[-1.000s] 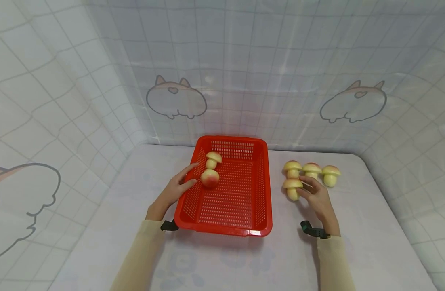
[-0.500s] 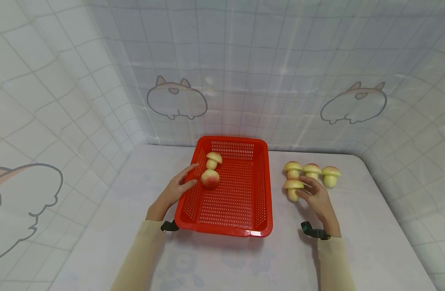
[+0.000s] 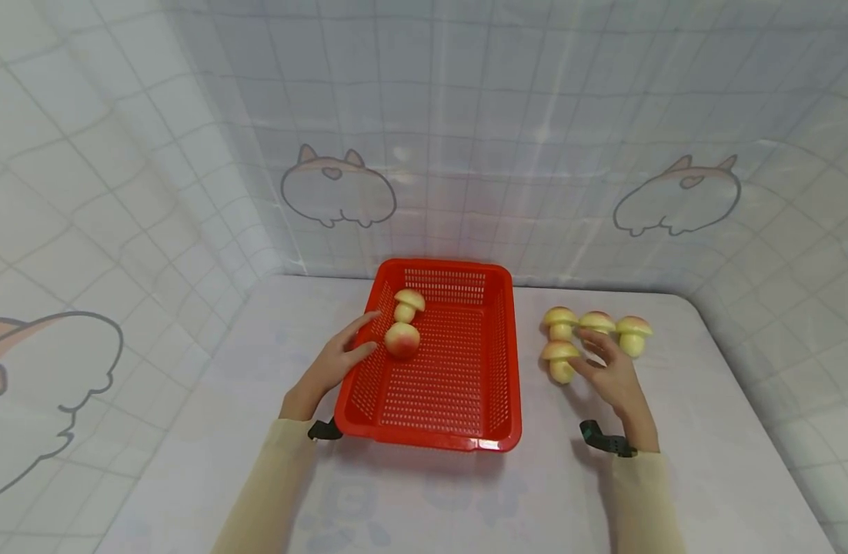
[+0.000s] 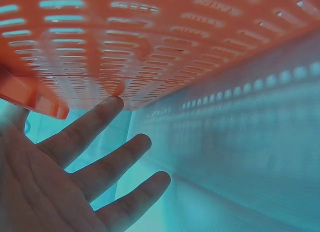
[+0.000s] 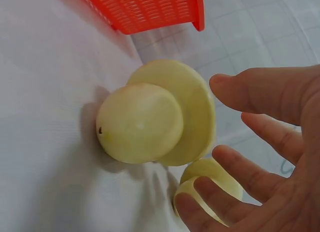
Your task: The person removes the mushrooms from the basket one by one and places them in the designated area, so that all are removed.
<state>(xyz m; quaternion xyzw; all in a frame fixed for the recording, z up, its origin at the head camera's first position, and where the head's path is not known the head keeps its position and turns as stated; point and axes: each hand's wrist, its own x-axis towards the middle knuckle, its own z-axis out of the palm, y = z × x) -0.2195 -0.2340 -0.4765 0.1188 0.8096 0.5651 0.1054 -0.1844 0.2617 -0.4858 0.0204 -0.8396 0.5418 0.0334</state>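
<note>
My left hand (image 3: 334, 363) is at the left rim of a red plastic basket (image 3: 431, 441), thumb and fingers spread. In the left wrist view its straight fingertips (image 4: 112, 104) lie along the slotted outer wall. My right hand (image 3: 612, 378) has its fingers parted beside a yellow toy mushroom (image 3: 559, 352) with a reddish cap. From the right wrist view, the mushroom's pale stem (image 5: 137, 124) faces the camera, and the thumb (image 5: 240, 89) stands a little off the cap. Inside the basket are another mushroom (image 3: 408, 302) and a round yellow-and-red piece (image 3: 402, 340).
Behind the nearer mushroom, three more stand in a row: a left one (image 3: 559, 317), a middle one (image 3: 595, 319) partly behind my fingers, and a right one (image 3: 632, 332). A white cloth covers the table (image 3: 424, 508). Gridded curtains (image 3: 465, 154) surround its back and sides.
My right hand has drawn slightly right, off the nearer mushroom, and its fingers have spread wider. That mushroom stays where it was. The left hand and basket hold still.
</note>
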